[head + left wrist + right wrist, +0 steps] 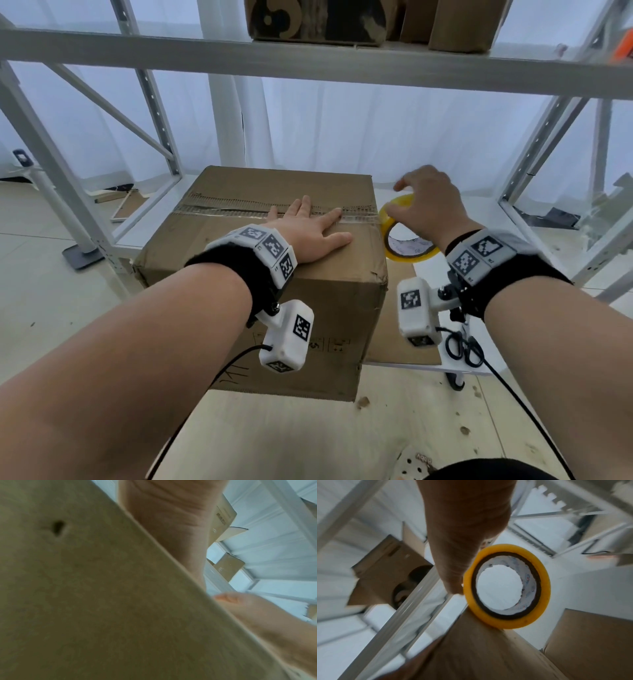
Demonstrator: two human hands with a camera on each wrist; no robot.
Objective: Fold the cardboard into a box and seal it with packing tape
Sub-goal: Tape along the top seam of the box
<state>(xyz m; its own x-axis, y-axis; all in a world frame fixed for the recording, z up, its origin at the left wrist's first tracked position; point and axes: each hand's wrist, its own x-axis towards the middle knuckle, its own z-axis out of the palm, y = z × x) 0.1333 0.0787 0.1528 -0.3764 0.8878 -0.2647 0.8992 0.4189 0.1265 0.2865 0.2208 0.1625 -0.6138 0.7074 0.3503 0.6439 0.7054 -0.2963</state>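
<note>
On the low shelf (479, 219) of a white metal rack, nearest the person, black scissors (464, 347) lie by a flat sheet of cardboard (404, 346). Just beyond stands the cardboard box (260, 246), closed flaps up, its centre seam running left to right. The left hand (308, 229) lies flat on the lid, fingers (305, 205) straight and spread, pressing across that seam, where a shiny strip of tape seems already laid. At the seam's right end, the right hand (435, 205) grips the yellow tape roll (404, 233), fingers curled over its rim; the roll stands on edge against the box's upper right corner, its open core facing the person. The right hand is therefore nearer the roll, and I judge the strip must next run down the right side.
</note>
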